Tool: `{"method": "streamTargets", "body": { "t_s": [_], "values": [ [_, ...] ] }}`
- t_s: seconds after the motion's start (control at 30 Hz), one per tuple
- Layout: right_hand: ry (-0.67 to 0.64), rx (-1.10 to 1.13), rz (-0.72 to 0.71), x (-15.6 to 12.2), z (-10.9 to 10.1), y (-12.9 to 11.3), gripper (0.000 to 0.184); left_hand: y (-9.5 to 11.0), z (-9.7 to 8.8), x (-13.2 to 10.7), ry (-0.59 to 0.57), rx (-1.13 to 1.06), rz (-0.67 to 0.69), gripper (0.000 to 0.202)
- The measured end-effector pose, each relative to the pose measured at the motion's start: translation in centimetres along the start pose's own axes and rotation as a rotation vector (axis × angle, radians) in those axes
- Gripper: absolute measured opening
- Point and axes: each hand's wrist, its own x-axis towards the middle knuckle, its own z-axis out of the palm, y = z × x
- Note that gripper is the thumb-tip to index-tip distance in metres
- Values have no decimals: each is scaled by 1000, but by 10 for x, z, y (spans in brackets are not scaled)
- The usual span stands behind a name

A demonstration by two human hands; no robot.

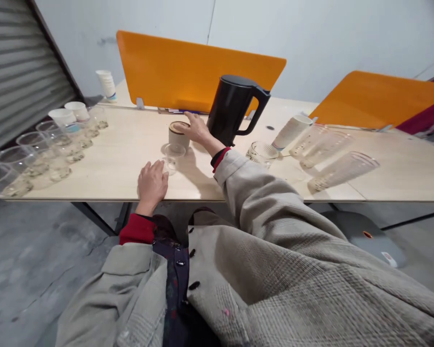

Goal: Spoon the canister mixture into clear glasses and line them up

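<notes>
My left hand [152, 183] lies on the table with its fingers stretched out, close beside a clear plastic cup [174, 152]. Whether its fingertips touch the cup I cannot tell. Behind that cup stands a small grey canister [179, 137] with a tan top. My right hand [196, 129] reaches over the canister, its fingers apart; some fingertips are at the top and partly hidden. A black kettle [228, 106] with its handle to the right stands just right of my right hand.
Rows of clear cups [43, 159] with dark bits inside line the left side, near white paper cups [75, 111]. Rightward lie a paper cup stack [292, 130] and clear cup stacks [342, 171]. An orange divider [198, 72] closes off the back; a grey stool [365, 236] stands below.
</notes>
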Motion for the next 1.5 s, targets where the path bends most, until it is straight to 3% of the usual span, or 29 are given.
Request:
{"method": "streamTargets", "body": {
  "t_s": [0.13,0.37,0.67,0.77,0.87,1.0,1.1,1.2,1.33,1.5],
  "values": [
    [-89,50,-5,13,9,3,93,3,1,-2,-86,13,73,56],
    [-155,71,-52,6,4,8,89,4,1,-3,-141,31,88,57],
    [1,97,0,1,11,11,84,2,0,-1,-116,-5,46,55],
    [86,61,5,-3,-6,15,78,1,1,1,-94,-26,18,53],
    [177,-10,8,-15,-38,15,76,-3,2,2,-38,-65,-15,50],
    [294,-32,-77,-48,-83,14,78,-9,3,1,103,-168,-62,46],
    [284,-10,-189,-82,-99,14,73,-13,0,-1,210,-313,-104,43],
    [206,47,-220,-116,-94,4,70,-13,-3,-4,236,-445,-114,43],
    [67,126,-203,-149,-69,-23,70,-13,-7,-9,220,-584,-13,47],
    [-49,88,-160,-162,-39,-47,69,-15,-13,-12,68,-667,97,67]
  ]
}}
